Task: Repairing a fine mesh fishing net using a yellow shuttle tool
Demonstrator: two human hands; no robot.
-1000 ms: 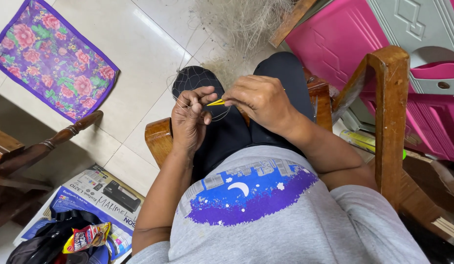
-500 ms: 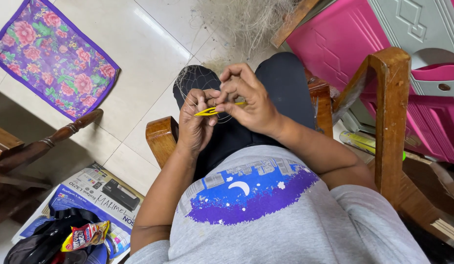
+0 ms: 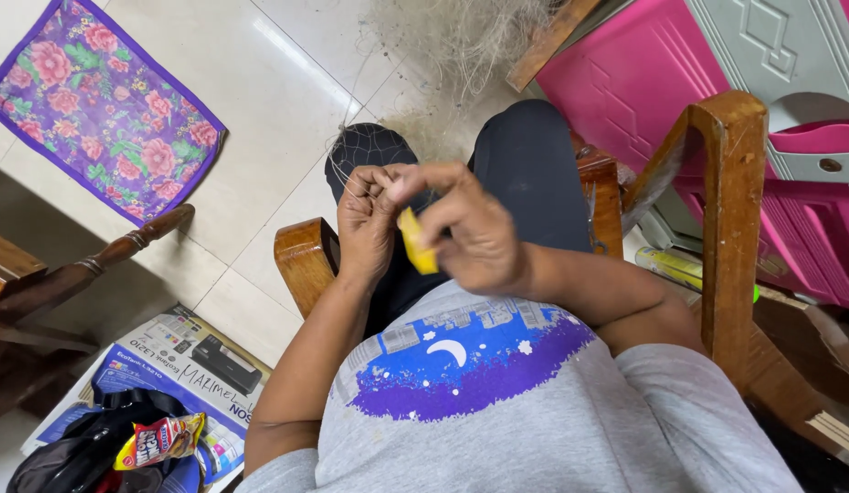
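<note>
A pale tiled floor point(image 3: 260, 100) fills the room below a seated person in a grey shirt point(image 3: 534, 411) printed with a blue and purple night scene. The person sits in a wooden armchair point(image 3: 726, 228), dark-trousered knees pointing away.

Both hands meet above the lap. The left hand point(image 3: 368, 224) is closed to a narrow pinch, fingertips gripping fine threads of a thin net point(image 3: 374, 151) that drapes over the left knee. The right hand point(image 3: 465, 228) is curled around a small yellow netting tool point(image 3: 417, 245), whose flat end sticks out between thumb and fingers, just beside the left palm. A loose, pale tangle of netting point(image 3: 461, 36) lies on the floor beyond the knees.

At the floor's far left corner lies a square mat point(image 3: 105, 110), purple-bordered, with pink flowers. Near the chair's left arm, on the floor, rests a flat rectangular cardboard box point(image 3: 182, 361), blue and white, showing a picture of a dark machine. On the box's near corner sits a black bag point(image 3: 77, 447) with a small red and yellow snack packet point(image 3: 159, 440) on top. A large pink plastic cabinet point(image 3: 717, 64) stands to the right, behind the chair arm. Dark carved wooden furniture point(image 3: 77, 269) lines the left edge.
</note>
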